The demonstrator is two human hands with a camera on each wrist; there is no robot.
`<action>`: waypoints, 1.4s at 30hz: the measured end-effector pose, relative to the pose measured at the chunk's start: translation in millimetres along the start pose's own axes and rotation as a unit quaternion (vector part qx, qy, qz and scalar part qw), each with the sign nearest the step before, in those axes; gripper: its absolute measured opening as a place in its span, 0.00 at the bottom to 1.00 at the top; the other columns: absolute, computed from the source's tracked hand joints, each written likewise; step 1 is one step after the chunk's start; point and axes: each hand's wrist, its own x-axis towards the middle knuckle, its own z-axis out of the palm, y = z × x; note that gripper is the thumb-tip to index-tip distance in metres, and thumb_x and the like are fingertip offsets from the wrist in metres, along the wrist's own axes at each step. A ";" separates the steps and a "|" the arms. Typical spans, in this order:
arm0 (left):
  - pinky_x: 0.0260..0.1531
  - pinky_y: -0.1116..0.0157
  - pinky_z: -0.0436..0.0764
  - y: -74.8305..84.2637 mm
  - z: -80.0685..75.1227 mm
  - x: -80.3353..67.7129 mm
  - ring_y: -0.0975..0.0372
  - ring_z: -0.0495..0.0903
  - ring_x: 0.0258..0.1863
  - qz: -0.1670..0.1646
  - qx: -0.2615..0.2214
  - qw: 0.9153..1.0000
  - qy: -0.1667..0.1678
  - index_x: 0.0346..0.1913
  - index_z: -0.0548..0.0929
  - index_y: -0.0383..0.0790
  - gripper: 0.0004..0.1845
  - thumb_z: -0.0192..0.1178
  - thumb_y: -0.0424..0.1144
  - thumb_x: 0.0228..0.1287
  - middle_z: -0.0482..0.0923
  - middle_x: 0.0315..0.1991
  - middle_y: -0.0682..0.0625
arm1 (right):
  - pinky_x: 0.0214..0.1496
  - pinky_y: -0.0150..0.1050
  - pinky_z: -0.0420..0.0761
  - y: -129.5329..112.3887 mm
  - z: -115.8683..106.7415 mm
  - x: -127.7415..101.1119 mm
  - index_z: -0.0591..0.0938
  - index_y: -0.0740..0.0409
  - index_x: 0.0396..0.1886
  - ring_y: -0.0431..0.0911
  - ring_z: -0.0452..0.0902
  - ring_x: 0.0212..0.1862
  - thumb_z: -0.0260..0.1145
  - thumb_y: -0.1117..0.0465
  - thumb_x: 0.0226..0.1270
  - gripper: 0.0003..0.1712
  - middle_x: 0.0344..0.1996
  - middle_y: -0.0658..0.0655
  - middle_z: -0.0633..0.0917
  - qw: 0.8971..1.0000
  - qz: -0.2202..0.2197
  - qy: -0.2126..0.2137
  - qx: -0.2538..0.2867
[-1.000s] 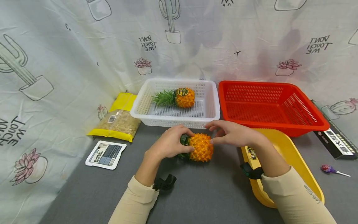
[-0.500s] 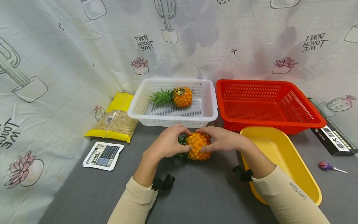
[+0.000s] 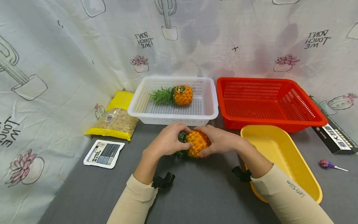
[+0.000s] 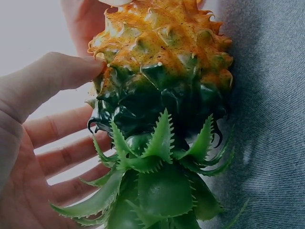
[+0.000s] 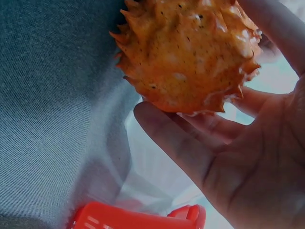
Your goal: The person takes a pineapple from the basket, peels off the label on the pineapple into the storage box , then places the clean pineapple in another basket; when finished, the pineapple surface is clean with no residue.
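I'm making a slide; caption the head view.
Left hand and right hand hold a pineapple in front of a white basket.

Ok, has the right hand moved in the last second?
Yes: the right hand has moved left, onto the front pineapple, judged against the white basket.

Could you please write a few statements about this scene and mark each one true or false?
1. The left hand and right hand both touch the front pineapple. True.
2. A second pineapple lies in the white basket. True.
3. The second pineapple stands upright. False: it lies on its side.
4. The lollipop lies right of the yellow tray. True.
5. The lollipop lies inside the white basket. False: it is on the table.
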 end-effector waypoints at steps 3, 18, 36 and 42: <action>0.62 0.52 0.79 0.6 -0.9 0.3 0.55 0.80 0.59 0.002 0.002 1.000 0.000 0.58 0.85 0.44 0.23 0.73 0.47 0.62 0.82 0.56 0.50 | 0.58 0.49 0.82 -1.3 1.5 0.6 0.64 0.58 0.78 0.52 0.73 0.56 0.80 0.51 0.55 0.54 0.60 0.60 0.76 1.000 -0.004 0.004 -0.010; 0.62 0.54 0.79 -1.9 -5.5 4.1 0.57 0.80 0.57 0.023 -0.011 1.000 -0.015 0.60 0.85 0.45 0.25 0.74 0.49 0.62 0.83 0.56 0.51 | 0.51 0.42 0.83 1.2 -1.0 4.4 0.73 0.55 0.67 0.47 0.76 0.49 0.83 0.49 0.48 0.47 0.52 0.53 0.81 0.997 -0.020 0.039 -0.060; 0.58 0.49 0.78 -24.3 -63.2 3.3 0.46 0.80 0.55 0.013 0.036 0.993 0.111 0.58 0.86 0.38 0.17 0.68 0.36 0.67 0.84 0.56 0.42 | 0.46 0.40 0.82 -5.0 -15.1 -39.9 0.74 0.54 0.64 0.45 0.77 0.45 0.84 0.46 0.44 0.48 0.48 0.50 0.83 0.997 -0.013 0.025 -0.078; 0.54 0.49 0.78 -32.8 -68.4 12.4 0.47 0.79 0.52 -0.004 0.082 0.992 0.097 0.54 0.88 0.38 0.13 0.66 0.35 0.69 0.83 0.51 0.41 | 0.44 0.38 0.82 -10.7 -23.8 -61.5 0.75 0.50 0.62 0.44 0.77 0.45 0.83 0.47 0.43 0.45 0.46 0.48 0.82 0.997 -0.023 0.015 -0.068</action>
